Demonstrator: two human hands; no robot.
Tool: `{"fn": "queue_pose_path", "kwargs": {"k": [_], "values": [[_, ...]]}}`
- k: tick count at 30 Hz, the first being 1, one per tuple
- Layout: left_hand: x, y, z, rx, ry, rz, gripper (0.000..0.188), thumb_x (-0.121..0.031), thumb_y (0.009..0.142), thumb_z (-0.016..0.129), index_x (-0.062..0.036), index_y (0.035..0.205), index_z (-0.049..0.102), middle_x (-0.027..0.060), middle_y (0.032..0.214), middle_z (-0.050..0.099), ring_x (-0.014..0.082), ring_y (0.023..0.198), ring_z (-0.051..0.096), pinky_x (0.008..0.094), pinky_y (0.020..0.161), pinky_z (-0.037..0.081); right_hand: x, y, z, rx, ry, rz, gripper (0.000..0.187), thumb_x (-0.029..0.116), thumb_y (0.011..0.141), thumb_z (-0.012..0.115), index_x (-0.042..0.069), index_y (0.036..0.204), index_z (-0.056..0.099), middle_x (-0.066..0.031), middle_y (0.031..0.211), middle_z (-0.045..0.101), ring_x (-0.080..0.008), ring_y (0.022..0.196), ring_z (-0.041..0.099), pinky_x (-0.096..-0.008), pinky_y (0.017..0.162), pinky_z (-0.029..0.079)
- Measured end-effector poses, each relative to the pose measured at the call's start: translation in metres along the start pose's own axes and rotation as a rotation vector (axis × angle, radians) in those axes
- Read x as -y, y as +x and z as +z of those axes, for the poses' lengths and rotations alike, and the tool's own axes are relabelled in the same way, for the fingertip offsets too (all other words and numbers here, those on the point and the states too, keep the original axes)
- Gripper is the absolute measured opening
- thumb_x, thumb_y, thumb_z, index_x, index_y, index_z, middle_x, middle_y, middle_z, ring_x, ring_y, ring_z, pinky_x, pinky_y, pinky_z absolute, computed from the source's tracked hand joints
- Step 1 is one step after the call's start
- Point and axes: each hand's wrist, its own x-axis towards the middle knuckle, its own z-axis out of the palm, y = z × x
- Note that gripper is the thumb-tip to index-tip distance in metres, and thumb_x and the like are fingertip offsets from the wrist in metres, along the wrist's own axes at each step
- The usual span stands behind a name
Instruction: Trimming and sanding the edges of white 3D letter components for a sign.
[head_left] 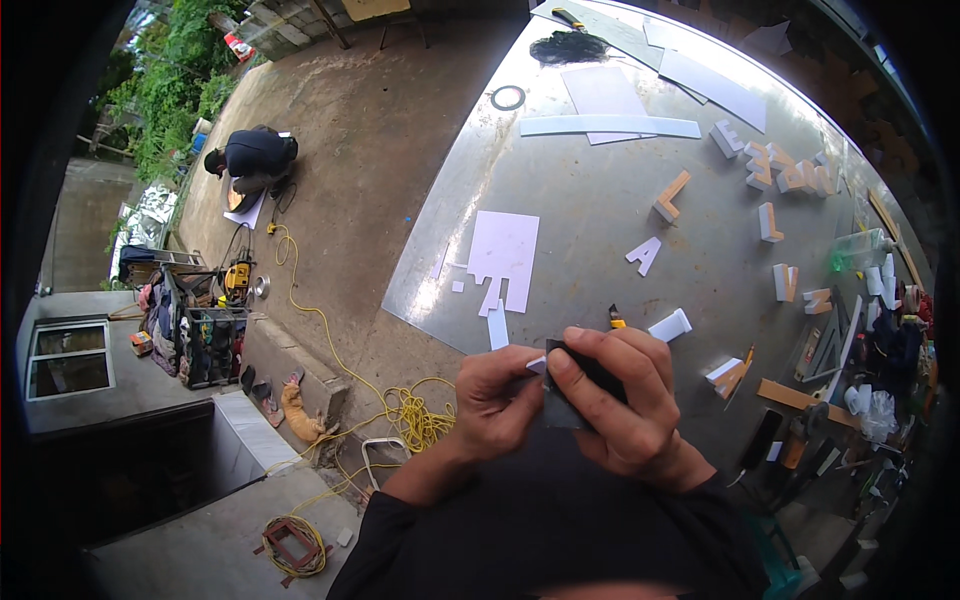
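Observation:
Close in front of my chest, both hands are raised over the near edge of the metal table. Between the thumb and fingers of my left hand (498,400) is a small white piece (537,366), mostly covered by the fingers. My right hand (630,400) pinches a dark grey piece of sandpaper (566,403), its edge right against the white piece. Just beyond the right hand lie a yellow utility knife (617,317) and a white block (670,325). A flat white letter cutout (644,256) rests farther off.
White sheet with cut-outs (505,250) lies left on the metal table (590,215). Several letter-shaped blocks (770,222) stand right, near a green bottle (858,252) and tools. Yellow cord (415,415) coils on the floor near a lying cat (300,412). Another person (255,160) crouches far left.

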Motion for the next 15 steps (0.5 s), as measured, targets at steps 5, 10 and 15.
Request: {"fn": "queue_pose_path", "kwargs": {"k": [5, 10, 15], "values": [[0.0015, -0.0003, -0.0014, 0.012, 0.048, 0.025, 0.017, 0.006, 0.085, 0.059, 0.0051, 0.1, 0.066, 0.0096, 0.083, 0.069, 0.0119, 0.075, 0.065, 0.025, 0.067, 0.05, 0.0, -0.0011, 0.0002, 0.008, 0.001, 0.006, 0.044, 0.004, 0.068, 0.072, -0.003, 0.111, 0.069, -0.0163, 0.116, 0.06, -0.0269, 0.097, 0.056, -0.0348, 0.083, 0.049], [0.0028, 0.0003, 0.0006, 0.031, 0.043, 0.026, 0.018, 0.006, 0.084, 0.058, 0.0052, 0.1, 0.066, 0.0105, 0.084, 0.069, 0.0127, 0.076, 0.066, 0.0253, 0.067, 0.05, -0.0004, 0.0012, -0.0027, -0.002, -0.013, -0.004, 0.045, 0.004, 0.068, 0.072, -0.003, 0.112, 0.069, -0.0162, 0.117, 0.06, -0.0268, 0.097, 0.056, -0.0349, 0.083, 0.049], [0.0046, 0.001, 0.0032, 0.071, 0.063, 0.064, 0.016, 0.005, 0.085, 0.06, 0.0051, 0.1, 0.066, 0.0105, 0.084, 0.069, 0.0122, 0.076, 0.065, 0.0249, 0.067, 0.05, -0.0031, 0.0037, -0.0009, -0.033, -0.015, -0.008, 0.045, 0.003, 0.068, 0.072, -0.003, 0.112, 0.069, -0.0162, 0.117, 0.06, -0.027, 0.097, 0.056, -0.0351, 0.083, 0.049]]}}
